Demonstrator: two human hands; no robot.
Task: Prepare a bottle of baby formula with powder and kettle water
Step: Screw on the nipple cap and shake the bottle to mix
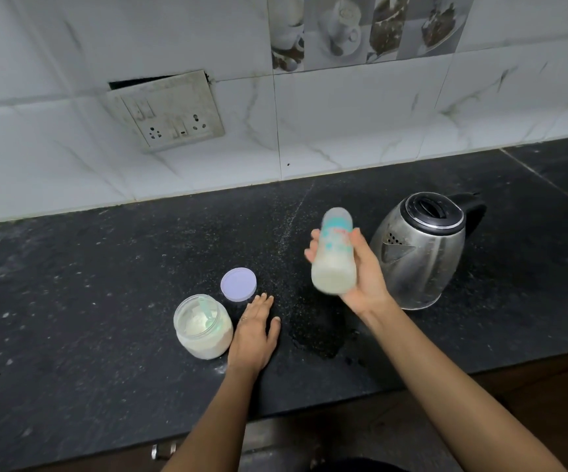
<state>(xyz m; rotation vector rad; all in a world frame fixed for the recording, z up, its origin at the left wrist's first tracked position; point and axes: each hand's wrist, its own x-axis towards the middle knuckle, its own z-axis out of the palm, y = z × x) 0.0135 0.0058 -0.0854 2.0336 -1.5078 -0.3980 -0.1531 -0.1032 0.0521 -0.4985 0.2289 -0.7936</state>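
My right hand [361, 270] grips a baby bottle [334, 257] above the black counter [105, 301]. The bottle is motion-blurred, holds milky white liquid in its lower part, and carries teal print. My left hand [255, 332] lies flat on the counter, palm down, fingers apart, holding nothing. Just left of it stands an open clear jar of white formula powder [203, 327] with a pale green scoop inside. The jar's lilac lid [238, 284] lies flat behind it. A steel electric kettle [419, 250] with a shut black lid stands right of the bottle.
A tiled wall runs along the back of the counter, with a loose switch-and-socket plate [170, 114] on it. Powder specks and a wet patch [320, 338] mark the counter between my hands. The counter's front edge runs diagonally across the lower frame.
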